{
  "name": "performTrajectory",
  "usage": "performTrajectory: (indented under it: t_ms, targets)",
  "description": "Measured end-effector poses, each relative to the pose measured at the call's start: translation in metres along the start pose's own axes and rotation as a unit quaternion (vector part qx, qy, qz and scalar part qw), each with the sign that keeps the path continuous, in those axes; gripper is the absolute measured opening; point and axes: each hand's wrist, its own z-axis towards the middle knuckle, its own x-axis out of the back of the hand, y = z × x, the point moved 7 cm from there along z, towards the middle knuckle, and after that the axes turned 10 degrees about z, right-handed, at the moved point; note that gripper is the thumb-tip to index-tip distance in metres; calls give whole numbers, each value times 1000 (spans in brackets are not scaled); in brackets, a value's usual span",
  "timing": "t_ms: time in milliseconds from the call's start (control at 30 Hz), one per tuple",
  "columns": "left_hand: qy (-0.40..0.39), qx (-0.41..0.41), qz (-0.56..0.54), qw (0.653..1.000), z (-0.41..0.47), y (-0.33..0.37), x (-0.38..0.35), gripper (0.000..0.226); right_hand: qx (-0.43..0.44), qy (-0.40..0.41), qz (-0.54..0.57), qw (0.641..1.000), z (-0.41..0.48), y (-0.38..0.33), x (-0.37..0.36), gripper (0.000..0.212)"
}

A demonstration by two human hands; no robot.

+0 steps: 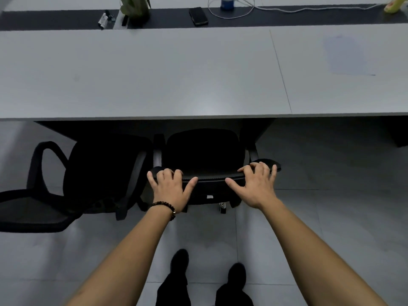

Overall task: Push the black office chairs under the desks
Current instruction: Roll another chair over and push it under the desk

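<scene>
A black office chair (204,151) stands right in front of me with its seat partly under the grey desk (141,74). Both my hands lie on the top edge of its backrest. My left hand (171,187), with a bead bracelet at the wrist, grips the left end, fingers curled over the edge. My right hand (256,184) rests on the right end with spread fingers draped over the edge. A second black chair (101,173) stands to the left, turned sideways, only partly under the desk.
Along the desk's far dark strip lie a black phone (198,16), a white cable (234,13), a blue-labelled bottle (227,3) and a plant pot (134,6). A third chair's mesh part (31,210) juts in at far left. Grey tiled floor (331,168) lies open to the right.
</scene>
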Motion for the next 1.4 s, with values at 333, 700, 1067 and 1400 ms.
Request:
performTrajectory:
  t_ms: [333, 700, 1067, 1400]
  targets:
    - [67, -90, -20, 994, -7, -138, 13, 70, 41, 66, -7, 997, -21, -141, -52, 57]
    - [-265, 93, 178, 943, -44, -313, -97, 79, 49, 94, -40, 994, -15, -182, -86, 38]
    - [-250, 114, 154, 949, -29, -287, -101, 88, 37, 74, -74, 994, -30, -151, -78, 44]
    - [-226, 76, 147, 960, -24, -277, -85, 59, 44, 47, -54, 996, -32, -151, -73, 40]
